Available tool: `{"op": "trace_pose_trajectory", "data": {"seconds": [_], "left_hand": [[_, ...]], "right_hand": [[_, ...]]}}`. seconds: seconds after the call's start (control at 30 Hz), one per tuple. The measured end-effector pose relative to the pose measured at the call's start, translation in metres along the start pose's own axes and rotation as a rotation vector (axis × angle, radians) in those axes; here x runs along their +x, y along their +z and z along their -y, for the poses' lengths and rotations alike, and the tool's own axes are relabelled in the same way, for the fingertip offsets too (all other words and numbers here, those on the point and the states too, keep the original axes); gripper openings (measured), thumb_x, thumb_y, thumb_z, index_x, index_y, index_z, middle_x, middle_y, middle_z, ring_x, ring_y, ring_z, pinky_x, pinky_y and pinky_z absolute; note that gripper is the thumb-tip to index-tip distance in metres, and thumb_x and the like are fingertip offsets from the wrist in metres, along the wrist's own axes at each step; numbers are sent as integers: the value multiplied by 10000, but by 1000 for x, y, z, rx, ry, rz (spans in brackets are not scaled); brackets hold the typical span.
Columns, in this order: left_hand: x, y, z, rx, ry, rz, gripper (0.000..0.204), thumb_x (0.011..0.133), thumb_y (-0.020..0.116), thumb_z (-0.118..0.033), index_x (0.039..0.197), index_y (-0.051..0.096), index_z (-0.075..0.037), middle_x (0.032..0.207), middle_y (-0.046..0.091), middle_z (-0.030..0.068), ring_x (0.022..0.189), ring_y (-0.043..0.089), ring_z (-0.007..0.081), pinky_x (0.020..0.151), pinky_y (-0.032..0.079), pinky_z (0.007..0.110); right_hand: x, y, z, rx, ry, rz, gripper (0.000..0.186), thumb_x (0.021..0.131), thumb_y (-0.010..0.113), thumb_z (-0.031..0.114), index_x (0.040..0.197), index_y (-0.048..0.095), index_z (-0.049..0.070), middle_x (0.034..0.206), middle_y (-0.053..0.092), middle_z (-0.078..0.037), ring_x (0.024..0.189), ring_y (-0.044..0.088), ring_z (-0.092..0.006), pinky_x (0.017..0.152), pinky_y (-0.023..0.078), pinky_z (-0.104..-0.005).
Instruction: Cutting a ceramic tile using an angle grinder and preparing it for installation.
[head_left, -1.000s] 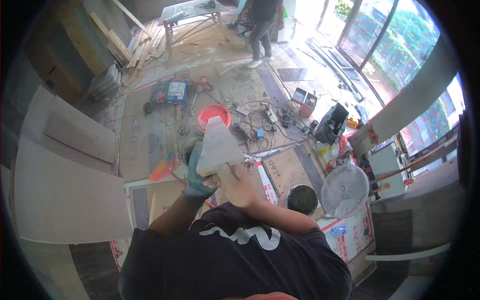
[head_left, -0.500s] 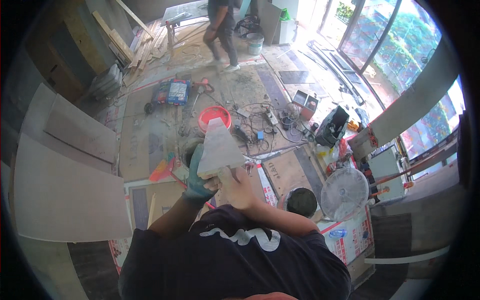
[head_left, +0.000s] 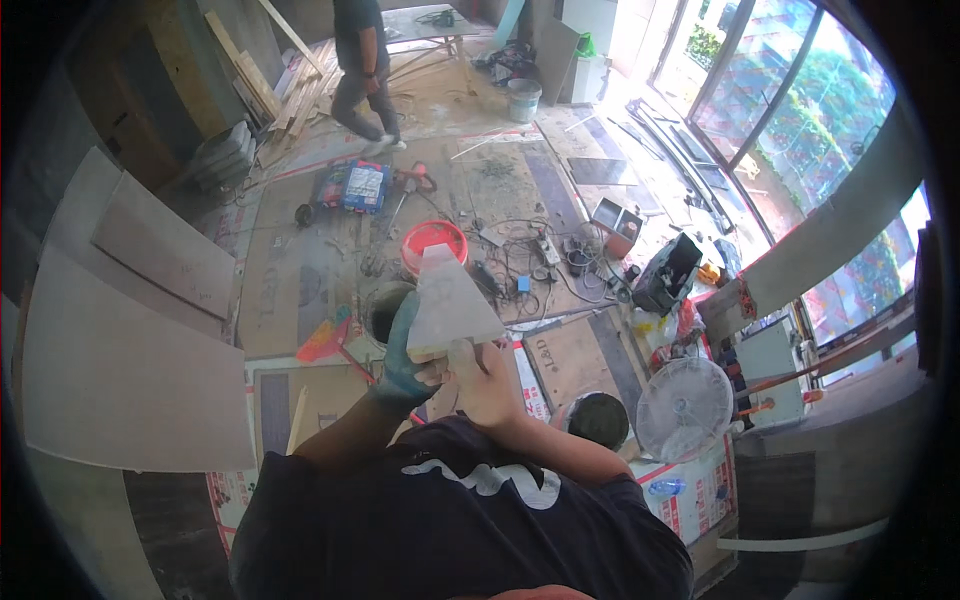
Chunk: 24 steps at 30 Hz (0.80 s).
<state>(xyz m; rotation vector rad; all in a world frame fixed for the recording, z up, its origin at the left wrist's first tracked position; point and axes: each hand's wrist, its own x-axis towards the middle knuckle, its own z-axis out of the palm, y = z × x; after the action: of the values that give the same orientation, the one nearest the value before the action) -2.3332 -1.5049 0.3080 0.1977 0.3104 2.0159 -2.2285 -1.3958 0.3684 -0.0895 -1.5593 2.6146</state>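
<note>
A pale trapezoid board piece (head_left: 450, 305) is held out in front of my chest, its narrow end pointing away from me. My left hand (head_left: 408, 360), in a teal glove, grips it at the left side and near edge, fingers wrapped round. My right hand (head_left: 482, 385), bare, is closed on its wide near end, beside the left hand. The piece partly hides a red bucket (head_left: 434, 229) beyond it. An open grey bucket (head_left: 382, 305) is just left of it, partly behind my glove.
A co-worker (head_left: 358, 85) walks near stacked timber (head_left: 257, 85) and a worktable (head_left: 420, 22). Cables, toolboxes (head_left: 612, 220) and a blue-red bag (head_left: 355, 185) lie about the floor. A dark-filled bucket (head_left: 598, 422) and a fan (head_left: 683, 410) are at right. Large boards (head_left: 130, 370) stand at left.
The co-worker has walked leftward across the far part of the room. My view has shifted slightly. Both my hands still hold the pale piece, in nearly the same position.
</note>
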Motion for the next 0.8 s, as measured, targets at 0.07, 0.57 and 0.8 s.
{"op": "trace_pose_trajectory", "data": {"seconds": [0.07, 0.57, 0.8], "left_hand": [[4, -8, 3, 7, -12, 108, 495, 1002, 300, -550, 1110, 565, -146, 593, 427, -88, 374, 320, 57, 351, 267, 194], [23, -1, 15, 37, -32, 69, 508, 1024, 271, -516, 1166, 545, -112, 670, 495, -52, 413, 364, 57, 344, 282, 186], [32, 20, 22, 43, -118, 278, 511, 1033, 292, -485, 1274, 520, -95, 777, 569, -38, 456, 424, 39, 343, 310, 187]], "right_hand": [[-2, -3, 0, 14, 6, -15, 338, 1038, 436, 282, 1170, 564, -2, 1030, 677, -95, 821, 662, -154, 732, 519, -282], [-8, -26, 4, 15, -47, -46, 380, 1039, 443, 324, 1152, 590, -8, 1027, 677, -92, 811, 655, -149, 734, 516, -282], [-18, -29, 4, 68, -51, -99, 393, 1038, 441, 339, 1145, 595, -6, 1010, 679, -86, 802, 655, -146, 736, 516, -281]]}}
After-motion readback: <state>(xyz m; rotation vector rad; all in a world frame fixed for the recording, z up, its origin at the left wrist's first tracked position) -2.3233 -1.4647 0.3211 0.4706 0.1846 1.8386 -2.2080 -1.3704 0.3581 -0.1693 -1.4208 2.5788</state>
